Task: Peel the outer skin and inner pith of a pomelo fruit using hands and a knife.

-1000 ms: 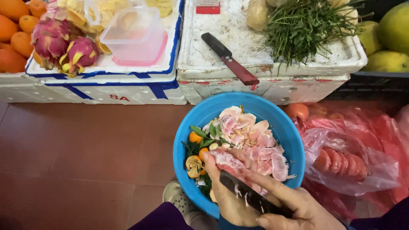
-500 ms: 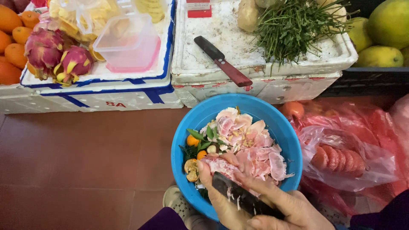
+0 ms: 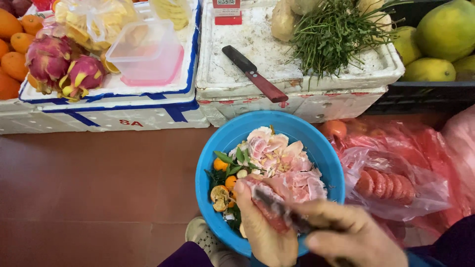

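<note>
Over a blue bowl (image 3: pixel 213 163) my left hand (image 3: pixel 264 232) grips a pink fruit segment (image 3: pixel 267 210). My right hand (image 3: pixel 354 237) holds a small dark-bladed knife (image 3: pixel 279 210) with its blade laid on that segment. The bowl contains pale pink peel scraps (image 3: pixel 282 158), green leaves and small orange fruit pieces (image 3: pixel 221 165). Both hands sit at the bowl's near rim, low in the view.
A red-handled knife (image 3: pixel 255 74) lies on a white foam box (image 3: pixel 307 101) beside green herbs (image 3: pixel 336 29). Another foam box (image 3: pixel 114 109) carries dragon fruits (image 3: pixel 64 66) and a clear container (image 3: pixel 148 54). Oranges (image 3: pixel 12 39) at left, green pomelos (image 3: pixel 443 34) at right, bagged pink slices (image 3: pixel 388 185).
The view has shifted slightly and my hands have sunk lower in the frame. The knife blade has slid along the pink segment held over the bowl.
</note>
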